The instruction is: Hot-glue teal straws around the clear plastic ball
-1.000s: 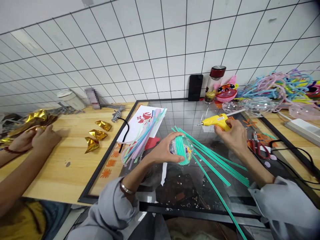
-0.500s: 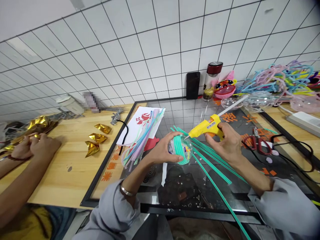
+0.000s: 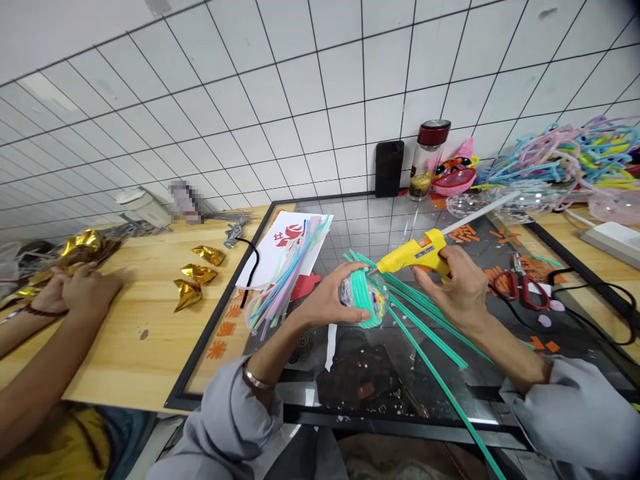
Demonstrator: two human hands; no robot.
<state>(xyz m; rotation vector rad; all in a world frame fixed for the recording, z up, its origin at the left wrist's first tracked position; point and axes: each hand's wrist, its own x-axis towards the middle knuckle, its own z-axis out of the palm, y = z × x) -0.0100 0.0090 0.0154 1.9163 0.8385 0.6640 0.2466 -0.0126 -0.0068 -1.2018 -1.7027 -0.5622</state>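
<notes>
My left hand (image 3: 326, 300) is closed round a clear plastic ball (image 3: 365, 298) wrapped in teal strips, held just above the black-framed glass panel (image 3: 380, 373). My right hand (image 3: 460, 290) grips a yellow hot glue gun (image 3: 415, 253); its nozzle touches the top of the ball. A white glue stick pokes out of the gun's back. Long teal strips (image 3: 430, 333) run from the ball toward the lower right.
A bundle of pastel strips (image 3: 285, 280) lies on a white sheet with a red cutout left of the ball. Red scissors (image 3: 515, 283), black cables, a phone (image 3: 389, 168) and a jar (image 3: 427, 160) sit behind. A co-worker's hands (image 3: 75, 287) fold gold foil on the wooden table (image 3: 145, 333).
My right hand lifted the glue gun off the panel and swung it left until its nozzle reached the ball. The left hand kept hold of the ball.
</notes>
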